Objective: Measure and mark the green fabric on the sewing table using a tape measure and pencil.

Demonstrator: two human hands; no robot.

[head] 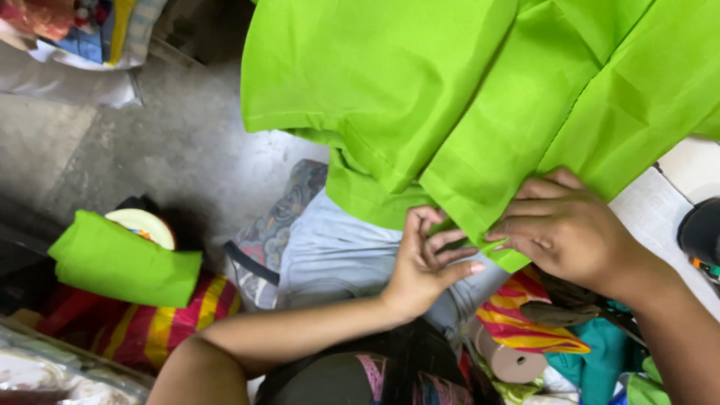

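Green cloth [465,97], its lower folded edge pinched tight in left hand [424,259] and right hand [562,225] grip.

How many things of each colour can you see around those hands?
Bright green: 2, the large cloth that both hands pinch and a folded cloth.
Red and yellow striped: 2, fabric at left and fabric at right.
Teal: 1, cloth.
Total: 5

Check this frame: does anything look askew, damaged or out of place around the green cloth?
Nothing looks damaged or spilled. The green cloth hangs in loose folds, and the left hand and right hand pinch its lower edge. A folded green piece lies apart on striped red-and-yellow fabric.
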